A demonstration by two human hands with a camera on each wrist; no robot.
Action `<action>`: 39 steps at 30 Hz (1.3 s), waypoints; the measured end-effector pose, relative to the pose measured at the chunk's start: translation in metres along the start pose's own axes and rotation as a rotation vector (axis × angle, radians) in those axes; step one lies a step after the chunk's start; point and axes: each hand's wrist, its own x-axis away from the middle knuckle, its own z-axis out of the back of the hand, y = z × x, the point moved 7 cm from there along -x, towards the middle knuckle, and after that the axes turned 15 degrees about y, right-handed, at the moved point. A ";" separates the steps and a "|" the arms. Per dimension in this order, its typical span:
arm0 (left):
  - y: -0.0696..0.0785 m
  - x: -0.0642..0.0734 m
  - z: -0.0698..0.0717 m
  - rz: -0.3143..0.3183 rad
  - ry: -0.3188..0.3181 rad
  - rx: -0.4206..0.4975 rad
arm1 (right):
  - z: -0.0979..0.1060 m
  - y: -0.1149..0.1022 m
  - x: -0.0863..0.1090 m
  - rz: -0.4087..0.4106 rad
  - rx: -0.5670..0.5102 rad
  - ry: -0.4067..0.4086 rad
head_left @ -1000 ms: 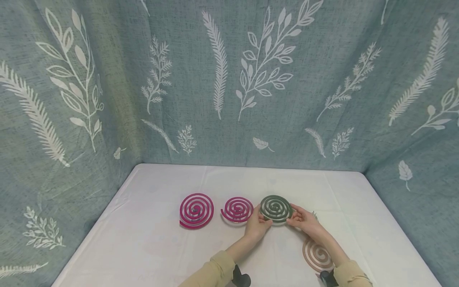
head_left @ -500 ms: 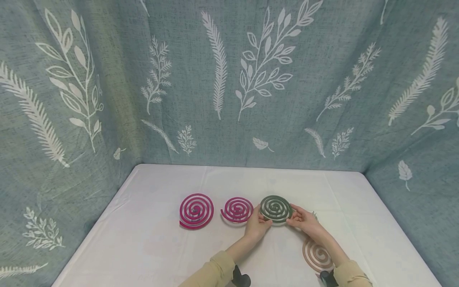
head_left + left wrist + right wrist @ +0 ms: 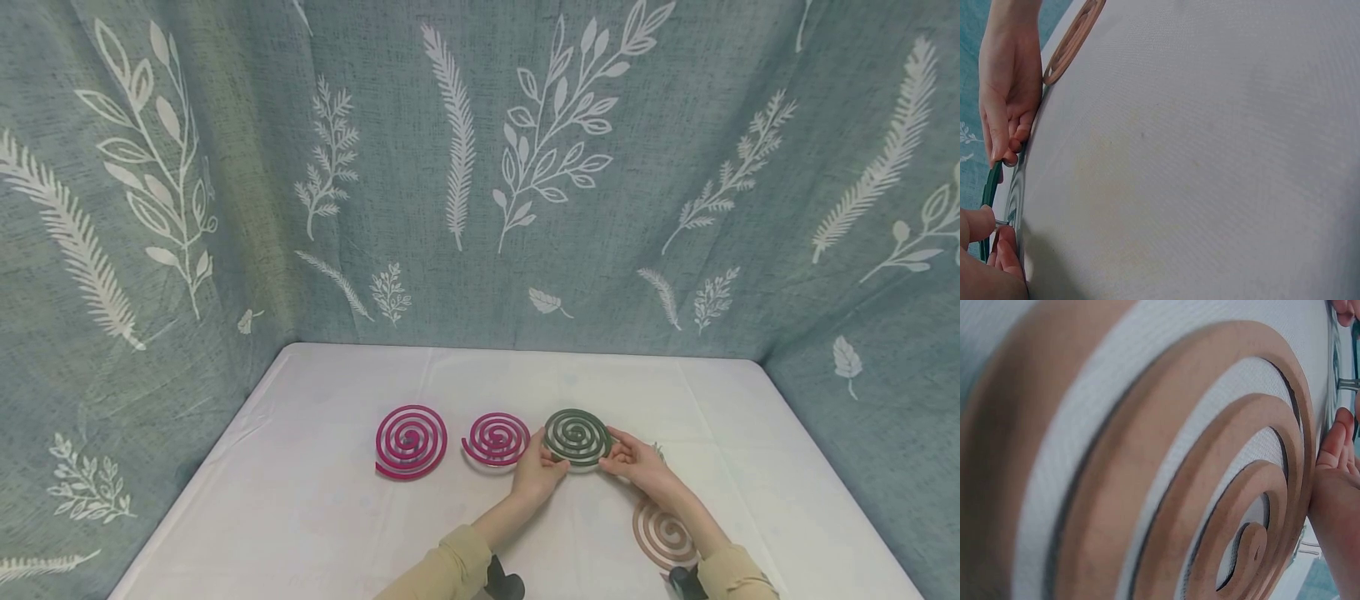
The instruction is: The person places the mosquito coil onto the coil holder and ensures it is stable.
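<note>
A dark green mosquito coil is held level close over the table, between my two hands. My left hand pinches its near left edge, thumb above and fingers below. On the opposite side my right hand pinches the right edge with thumb and fingertips. In the left wrist view the green coil appears edge-on, with a small metal stand piece just under it. Two magenta coils, one at far left and one beside my left hand, are set in the same row.
A brown mosquito coil lies flat on the white table, partly hidden under my right forearm. A small green leafy bit shows behind the right hand. Patterned blue-green cloth hangs behind the table and on both sides.
</note>
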 end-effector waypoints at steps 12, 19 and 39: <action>0.001 0.001 0.000 -0.001 0.003 -0.005 | 0.000 0.000 0.000 -0.001 0.005 0.003; 0.000 0.001 0.000 0.000 0.006 -0.004 | 0.000 -0.001 0.001 0.003 0.005 0.006; 0.000 0.001 0.001 -0.004 0.005 0.002 | 0.000 -0.002 0.000 0.006 -0.004 -0.002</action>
